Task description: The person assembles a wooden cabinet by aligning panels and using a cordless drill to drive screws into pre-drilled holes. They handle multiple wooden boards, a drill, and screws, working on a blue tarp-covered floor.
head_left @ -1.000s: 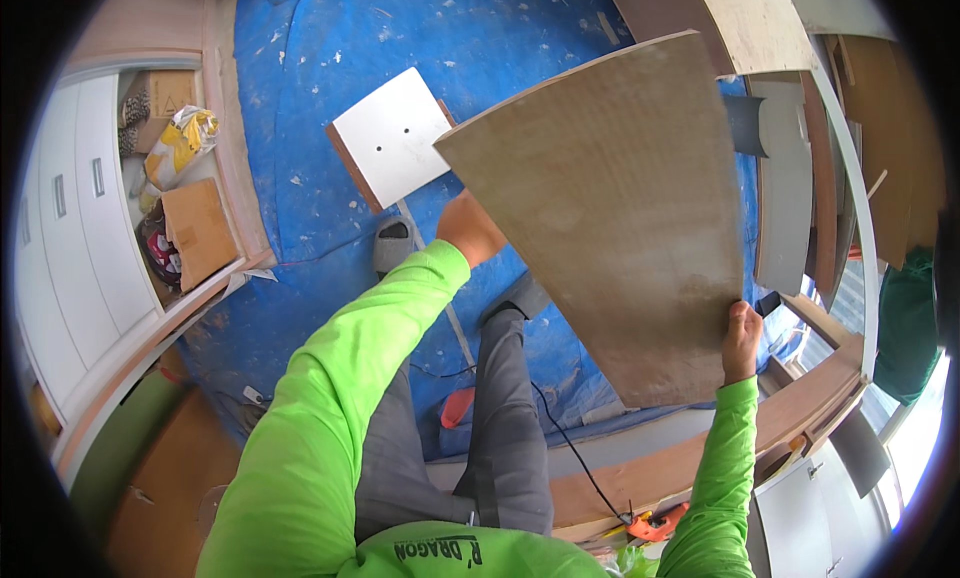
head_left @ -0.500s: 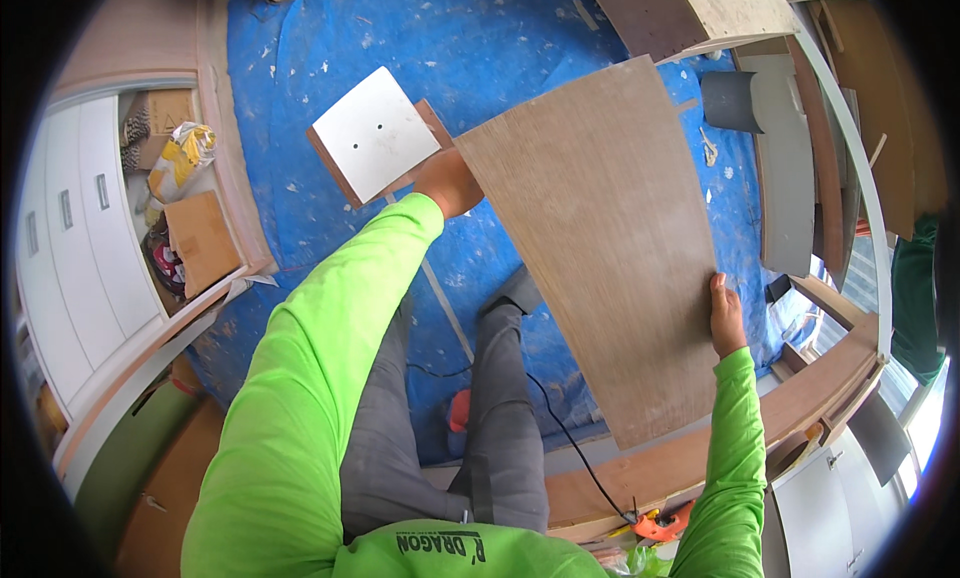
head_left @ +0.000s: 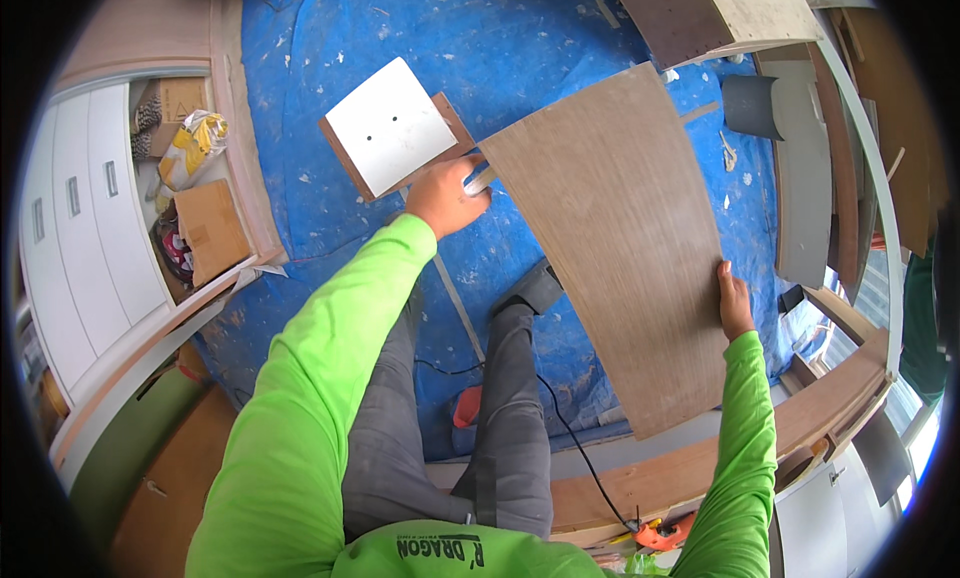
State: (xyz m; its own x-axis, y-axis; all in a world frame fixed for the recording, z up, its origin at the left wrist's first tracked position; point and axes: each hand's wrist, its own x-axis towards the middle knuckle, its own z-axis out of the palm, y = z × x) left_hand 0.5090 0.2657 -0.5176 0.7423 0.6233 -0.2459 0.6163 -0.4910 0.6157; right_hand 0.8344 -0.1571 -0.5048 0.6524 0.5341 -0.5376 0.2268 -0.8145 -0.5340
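A long light-brown wood-grain panel (head_left: 620, 248) is held tilted in front of me. At its far left corner, my left hand (head_left: 448, 198) is closed on a small pale strip-like piece (head_left: 480, 181), whose kind I cannot make out. The piece sits right by the panel's left edge; whether it touches is unclear. My right hand (head_left: 736, 300) grips the panel's right edge, with some fingers hidden. Just beyond my left hand, a white square board (head_left: 390, 128) with two dark holes lies over a brown board (head_left: 452, 118).
Blue sheeting (head_left: 300, 88) covers the floor. A wooden box (head_left: 690, 18) stands at the far right, with leaning boards (head_left: 800, 168) beside it. A black cable (head_left: 570, 433) runs past my legs to an orange tool (head_left: 665, 533). White drawers (head_left: 95, 218) line the left.
My left hand has shifted slightly left and nearer, away from the panel's edge, and the pale piece in it now shows. My right hand stays at the right edge. The whole view has shifted a little.
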